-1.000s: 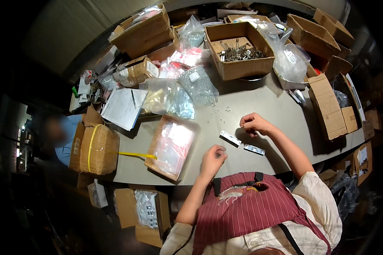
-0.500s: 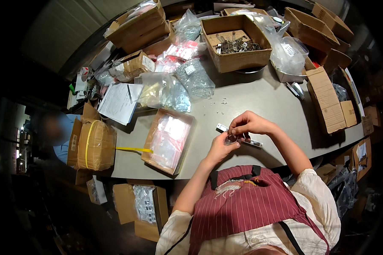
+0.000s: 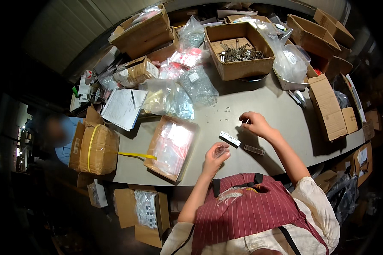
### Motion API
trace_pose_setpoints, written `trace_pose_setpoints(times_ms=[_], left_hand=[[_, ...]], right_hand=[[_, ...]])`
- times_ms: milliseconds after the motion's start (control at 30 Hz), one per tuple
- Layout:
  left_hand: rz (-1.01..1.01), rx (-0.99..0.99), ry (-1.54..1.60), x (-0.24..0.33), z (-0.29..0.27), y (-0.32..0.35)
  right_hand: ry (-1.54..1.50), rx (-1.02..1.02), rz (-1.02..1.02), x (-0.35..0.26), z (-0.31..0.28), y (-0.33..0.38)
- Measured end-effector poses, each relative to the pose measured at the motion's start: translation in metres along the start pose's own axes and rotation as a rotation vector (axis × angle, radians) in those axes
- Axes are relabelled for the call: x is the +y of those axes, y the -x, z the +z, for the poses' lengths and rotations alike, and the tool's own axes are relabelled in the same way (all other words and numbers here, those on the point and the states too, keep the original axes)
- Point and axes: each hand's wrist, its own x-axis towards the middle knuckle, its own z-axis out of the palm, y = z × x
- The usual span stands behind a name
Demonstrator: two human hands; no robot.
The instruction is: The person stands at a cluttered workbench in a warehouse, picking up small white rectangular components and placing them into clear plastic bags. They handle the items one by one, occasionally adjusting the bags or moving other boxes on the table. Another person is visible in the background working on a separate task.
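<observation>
My left hand [image 3: 214, 161] is closed around a small clear plastic bag [image 3: 219, 151], low over the near part of the table. To the right, my right hand [image 3: 258, 124] is raised above the tabletop, its thumb and fingers bent and apart with nothing visible between them. Below and between the hands lies a white-and-black rectangular piece [image 3: 230, 139]. A second flat, narrow grey piece [image 3: 254, 149] rests on the table under my right forearm. Several tiny loose parts [image 3: 227, 109] are scattered just beyond my right fingertips, too small to name.
An open carton of clear bags [image 3: 171, 146] stands left of my hands. A carton of metal parts [image 3: 242, 66] is at the back, with plastic bags [image 3: 198, 85] beside it. Papers [image 3: 122, 107] lie at far left. A tall carton [image 3: 327, 108] stands right. Someone in blue [image 3: 66, 140] is at left.
My hands have separated: the right moved up and right, the left down and left with the clear bag. The white-and-black piece now shows fully. The whole view has shifted slightly.
</observation>
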Motion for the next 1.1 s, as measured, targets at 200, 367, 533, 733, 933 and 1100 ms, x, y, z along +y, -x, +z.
trace_pose_setpoints(times_ms=[200,367,533,733,933,1100], left_hand=[[-0.108,0.078,0.188,-0.003,-0.017,0.011],[0.019,0.042,0.044,0.003,0.001,0.002],[0.323,-0.007,-0.476,-0.008,0.017,-0.029],[0.330,-0.006,-0.587,-0.035,0.019,-0.044],[0.215,0.004,-0.331,-0.046,0.008,-0.041],[0.082,-0.030,0.045,-0.026,0.009,-0.032]], right_hand=[[0.002,-0.175,-0.090,0.014,0.037,-0.013],[0.044,-0.209,-0.071,0.012,0.059,-0.028],[0.006,-0.110,0.009,0.021,0.066,-0.020],[-0.274,0.029,0.042,0.027,0.060,-0.001],[-0.046,0.120,-0.626,-0.042,0.027,0.040],[-0.118,0.185,-0.447,-0.025,0.041,0.036]])
